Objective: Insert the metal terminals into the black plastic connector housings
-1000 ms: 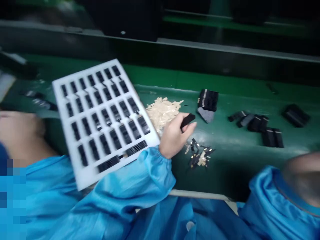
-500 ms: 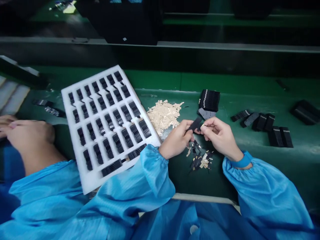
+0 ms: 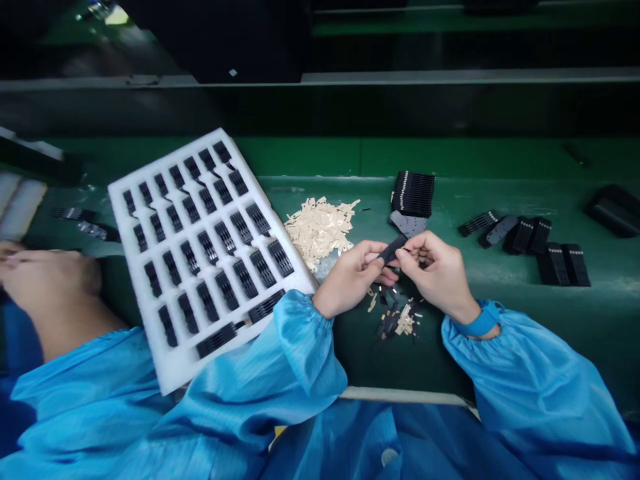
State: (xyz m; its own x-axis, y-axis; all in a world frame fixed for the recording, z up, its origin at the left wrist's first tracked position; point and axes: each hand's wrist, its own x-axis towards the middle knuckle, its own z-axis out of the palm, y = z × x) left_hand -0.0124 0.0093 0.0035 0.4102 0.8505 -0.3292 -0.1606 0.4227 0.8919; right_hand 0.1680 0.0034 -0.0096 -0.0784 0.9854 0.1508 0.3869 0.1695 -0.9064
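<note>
Between left hand (image 3: 351,280) and right hand (image 3: 437,277), a slim black connector (image 3: 393,249) tilts.

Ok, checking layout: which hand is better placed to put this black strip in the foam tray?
The left hand, probably: it holds the black strip beside the foam tray; the right hand is farther.

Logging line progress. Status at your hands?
Left hand, right hand both pinching black plastic strip. Beige clippings just beyond. White foam tray beside left wrist.

Beige scrap pile (image 3: 317,230) — between foam tray (image 3: 165,377) and connector stack (image 3: 413,195) — blocks passage.
</note>
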